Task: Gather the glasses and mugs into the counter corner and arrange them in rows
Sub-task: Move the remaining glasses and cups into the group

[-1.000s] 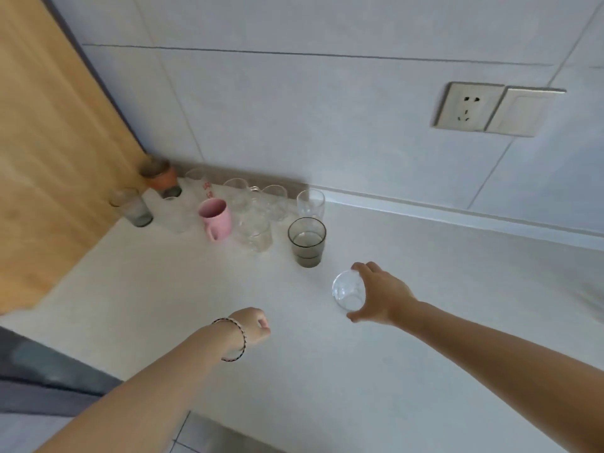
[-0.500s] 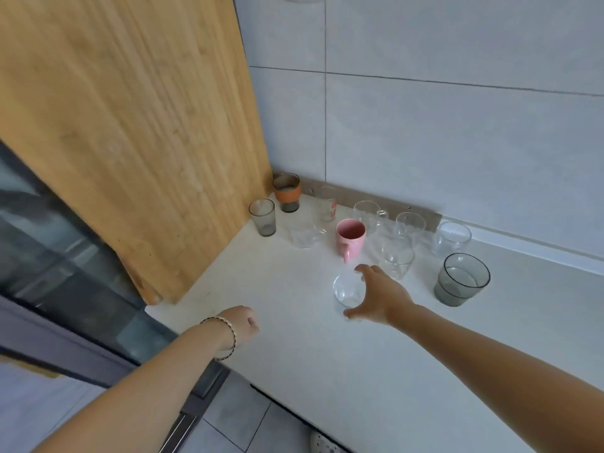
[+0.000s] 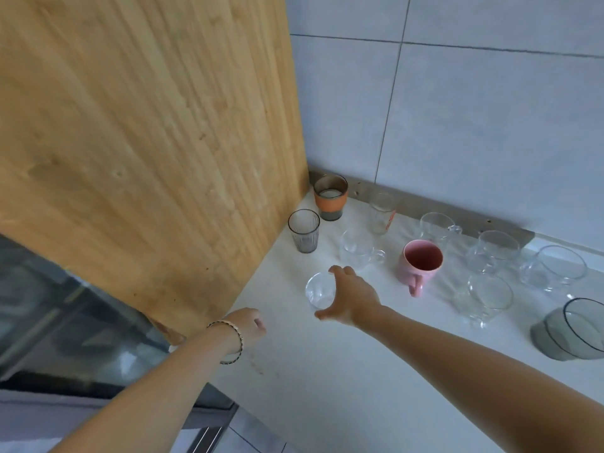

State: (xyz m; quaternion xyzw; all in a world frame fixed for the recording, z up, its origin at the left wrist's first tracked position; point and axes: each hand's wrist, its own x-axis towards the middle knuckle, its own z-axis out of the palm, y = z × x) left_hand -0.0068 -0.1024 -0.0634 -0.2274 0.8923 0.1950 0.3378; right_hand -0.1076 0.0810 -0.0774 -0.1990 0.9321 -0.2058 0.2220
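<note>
One glass (image 3: 319,291), upright, is clasped from its right by the right grip (image 3: 351,297); the ribbed glass (image 3: 303,230) stands near, beyond it. Left grip (image 3: 250,325), clenched and empty, is farther.

Home kitchen: tiled wall (image 3: 490,125), counter (image 3: 327,371), mugs (image 3: 420,264)

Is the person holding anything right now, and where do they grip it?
The right hand grips a clear glass round its side; the left hand is curled, holding nothing.
</note>
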